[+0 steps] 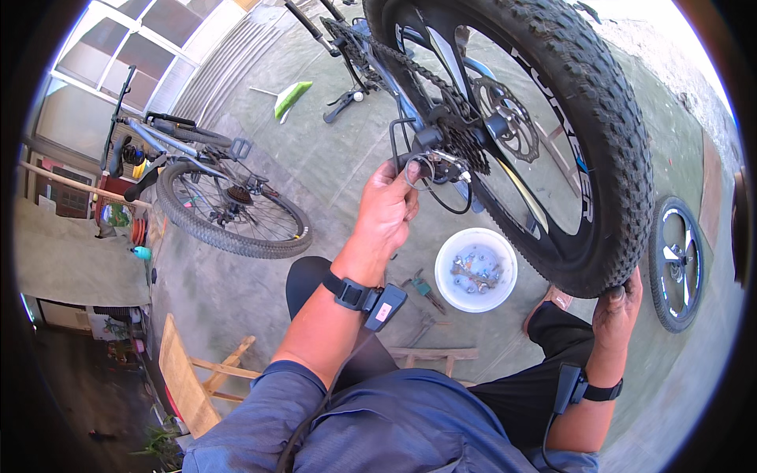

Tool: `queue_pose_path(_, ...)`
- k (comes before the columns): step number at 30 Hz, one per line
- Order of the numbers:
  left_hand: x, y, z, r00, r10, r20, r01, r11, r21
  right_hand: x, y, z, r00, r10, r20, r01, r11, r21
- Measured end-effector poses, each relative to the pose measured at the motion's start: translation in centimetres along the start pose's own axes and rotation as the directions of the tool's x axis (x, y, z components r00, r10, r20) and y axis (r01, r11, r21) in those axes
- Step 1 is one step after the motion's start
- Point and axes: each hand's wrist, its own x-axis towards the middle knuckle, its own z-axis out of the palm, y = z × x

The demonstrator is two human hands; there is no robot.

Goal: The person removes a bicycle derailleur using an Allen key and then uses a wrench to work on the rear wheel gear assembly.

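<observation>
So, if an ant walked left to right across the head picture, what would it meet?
The bicycle at the left, left hand, white bucket, right hand, loose bicycle wheel.

Over the floor (414,244), a hand could slip between the person's left hand (392,197) and the white bucket (475,306). The knobbly raised wheel (623,181) walls off the right, while the chain (410,67) and looping cable (453,210) crowd the space ahead.
</observation>
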Motion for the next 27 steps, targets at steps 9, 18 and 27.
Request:
queue_pose_path(9, -0.6, 0.9, -4.2, 0.993, -0.015, -0.114, 0.021, 0.998, 0.051, -0.9, 1.1, -1.5, 1.000, -0.003, -0.010, 0.003, 1.000, 0.024)
queue_pose_path(18, -0.9, -0.8, -8.3, 0.972, -0.092, -0.218, 0.091, 0.996, -0.012, -2.8, -0.8, -1.6, 0.970, 0.214, -0.113, -0.228, 0.965, -0.127)
queue_pose_path(27, -1.2, 0.1, -9.2, 0.989, -0.061, -0.133, 0.052, 0.996, -0.070, -1.9, -4.4, 2.8, 0.974, 0.070, -0.215, -0.137, 0.939, -0.315)
